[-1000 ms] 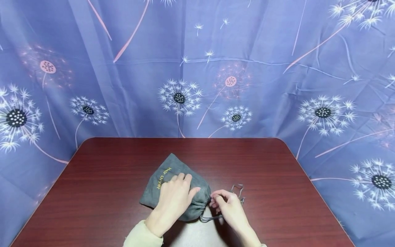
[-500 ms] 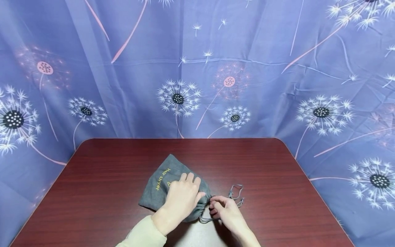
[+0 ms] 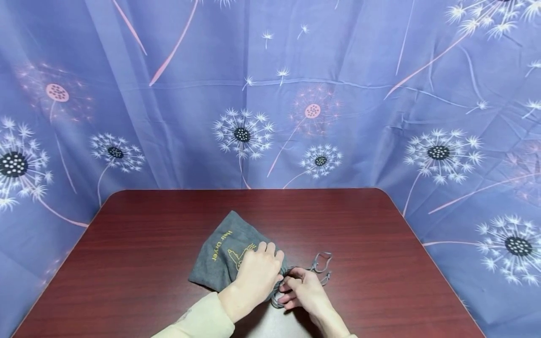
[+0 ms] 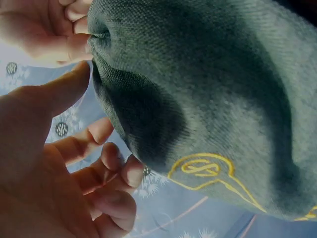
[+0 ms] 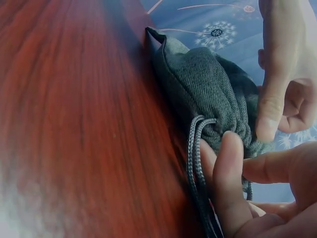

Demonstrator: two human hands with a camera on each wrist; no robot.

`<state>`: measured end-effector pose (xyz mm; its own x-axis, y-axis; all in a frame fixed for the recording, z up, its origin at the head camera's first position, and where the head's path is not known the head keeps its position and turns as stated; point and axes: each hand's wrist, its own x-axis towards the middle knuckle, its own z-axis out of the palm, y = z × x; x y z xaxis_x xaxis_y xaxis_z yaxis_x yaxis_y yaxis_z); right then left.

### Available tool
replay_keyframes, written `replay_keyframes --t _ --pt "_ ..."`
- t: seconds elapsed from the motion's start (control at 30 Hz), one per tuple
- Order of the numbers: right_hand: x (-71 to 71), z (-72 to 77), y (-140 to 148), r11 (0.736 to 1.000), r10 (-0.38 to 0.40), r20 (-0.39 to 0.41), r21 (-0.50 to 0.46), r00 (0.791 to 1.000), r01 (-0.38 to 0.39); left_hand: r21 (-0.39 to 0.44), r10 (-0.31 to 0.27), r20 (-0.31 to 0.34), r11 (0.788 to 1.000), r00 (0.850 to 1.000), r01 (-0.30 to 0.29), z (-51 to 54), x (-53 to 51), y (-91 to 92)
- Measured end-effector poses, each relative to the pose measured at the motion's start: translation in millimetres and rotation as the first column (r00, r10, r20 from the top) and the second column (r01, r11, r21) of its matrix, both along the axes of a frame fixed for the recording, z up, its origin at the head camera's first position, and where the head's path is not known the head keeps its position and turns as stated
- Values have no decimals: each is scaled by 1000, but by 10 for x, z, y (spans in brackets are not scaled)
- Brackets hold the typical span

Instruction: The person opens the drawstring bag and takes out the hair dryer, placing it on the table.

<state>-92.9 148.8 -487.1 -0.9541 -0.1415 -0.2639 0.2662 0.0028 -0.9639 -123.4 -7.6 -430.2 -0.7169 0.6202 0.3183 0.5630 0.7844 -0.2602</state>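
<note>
The left hand (image 3: 257, 273) lies loosely bent on the bag (image 3: 215, 256). The right hand (image 3: 305, 290) pinches the bag's mouth end, its length running leftward.

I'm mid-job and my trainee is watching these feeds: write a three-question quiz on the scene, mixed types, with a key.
1. What does the yellow lettering on the grey pouch say?
2. True or false: the lettering sits right at the pouch's gathered mouth.
3. What is the right hand touching?
A) the far table edge
B) the gathered mouth
C) the curtain

Key:
1. Hair Dryer
2. False; it sits toward the opposite end.
3. B
</note>
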Motion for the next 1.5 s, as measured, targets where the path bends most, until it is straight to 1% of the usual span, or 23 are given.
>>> replay_keyframes --t 0.13,0.23,0.33,0.47,0.63,0.73,0.83,0.93,1.03,1.1,1.27,1.4,1.47,1.5 --pt "-26 4 -22 999 32 2 -19 999 -32 -35 37 41 999 998 -35 -29 9 42" --pt "-42 1 -27 999 41 1 -34 999 -41 -53 70 73 996 995 -66 -44 19 81" --pt "-55 -13 -24 998 41 1 -53 999 -41 -74 99 76 993 992 -94 -47 36 126" --pt "-71 -38 -19 998 22 1 -60 1000 -22 -91 123 57 989 991 -117 -47 57 172" --pt "-91 -62 -40 998 -15 -5 -56 1000 15 -87 149 32 986 988 -145 -70 63 206" --pt "-104 -70 -65 998 -37 -11 -58 999 36 -69 160 -11 985 987 -160 -89 66 231" --pt "-113 -77 -88 997 -52 -22 -49 998 51 -37 166 -83 985 983 -169 -119 65 250" --pt "-121 -70 -112 998 -64 -38 -31 997 62 -8 159 -156 987 975 -162 -144 52 261" --pt "-131 -51 -134 998 -69 -49 -10 996 69 11 145 -186 989 972 -146 -152 29 263" --pt "-144 -39 -147 998 -68 -52 -4 996 68 26 130 -168 991 977 -128 -143 17 258" --pt "-191 -26 -181 999 -37 -38 34 999 38 48 81 -96 996 992 -77 -111 -10 220" --pt "-224 -23 -205 996 -15 -32 90 999 18 82 52 -72 996 996 -46 -91 -43 183" --pt "-238 -17 -208 991 -16 -47 129 999 22 111 41 -54 993 998 -35 -70 -58 162" --pt "-246 -12 -210 989 -20 -53 145 998 28 132 33 -34 991 999 -28 -56 -69 150"
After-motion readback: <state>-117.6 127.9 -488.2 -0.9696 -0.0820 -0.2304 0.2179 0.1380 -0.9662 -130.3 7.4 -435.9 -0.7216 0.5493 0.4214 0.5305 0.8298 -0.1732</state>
